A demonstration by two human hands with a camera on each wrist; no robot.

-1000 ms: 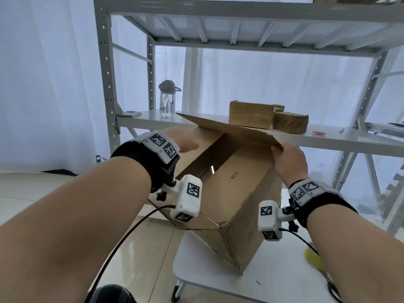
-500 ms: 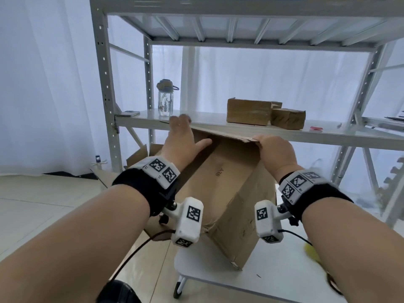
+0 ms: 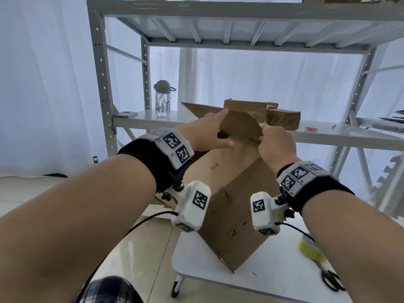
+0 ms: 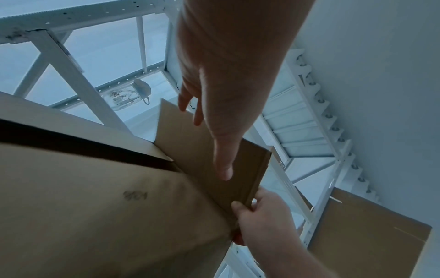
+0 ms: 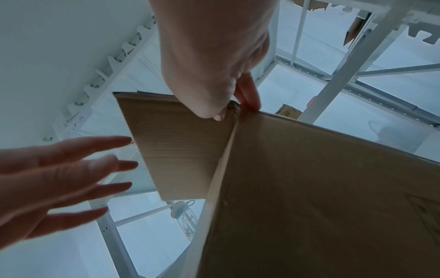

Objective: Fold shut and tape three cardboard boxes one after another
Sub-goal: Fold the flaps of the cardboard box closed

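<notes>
A brown cardboard box [image 3: 229, 193] marked A38 stands tilted on a corner on the low white table [image 3: 218, 278]. A short end flap [image 3: 240, 126] sticks up at its top. My right hand [image 3: 265, 133] pinches that flap's right corner between thumb and fingers, as the right wrist view shows [image 5: 223, 112]. My left hand [image 3: 218, 130] is at the flap's left edge with straight fingers behind it and the thumb in front [image 4: 223, 169]. A long flap [image 3: 196, 108] juts out at the back left. A yellow tape roll [image 3: 310, 248] lies on the table at the right.
Black scissors [image 3: 332, 281] lie near the table's right front. Just behind the box stands a grey metal rack [image 3: 102, 84]; its shelf carries two small cardboard boxes [image 3: 244, 108] [image 3: 283, 119], a water bottle [image 3: 162, 99] and a phone [image 3: 125, 114]. Tiled floor lies to the left.
Both hands left the long flap and came together at the top. The right hand now pinches a short end flap, and the left hand has slid right to its edge.
</notes>
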